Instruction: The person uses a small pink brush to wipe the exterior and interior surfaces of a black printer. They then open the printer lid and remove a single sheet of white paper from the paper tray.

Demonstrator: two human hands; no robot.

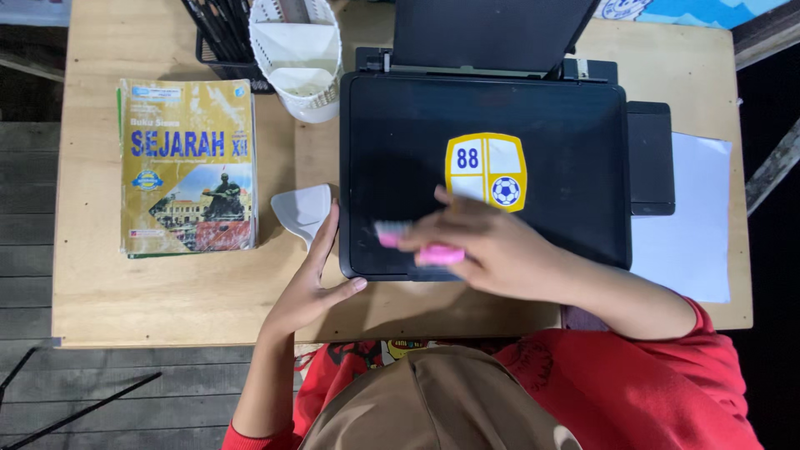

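A black printer with a yellow and white shield sticker on its lid stands on a wooden desk. My right hand rests over the lid's front edge and grips a pink brush, whose pale bristles touch the lid; the hand is blurred. My left hand lies open against the printer's front left corner, thumb along the front edge. A small white dustpan lies on the desk just beyond its fingertips.
A stack of books with a yellow cover lies at the desk's left. A white perforated basket and a black holder stand at the back. White paper lies right of the printer. Wooden floorboards show below.
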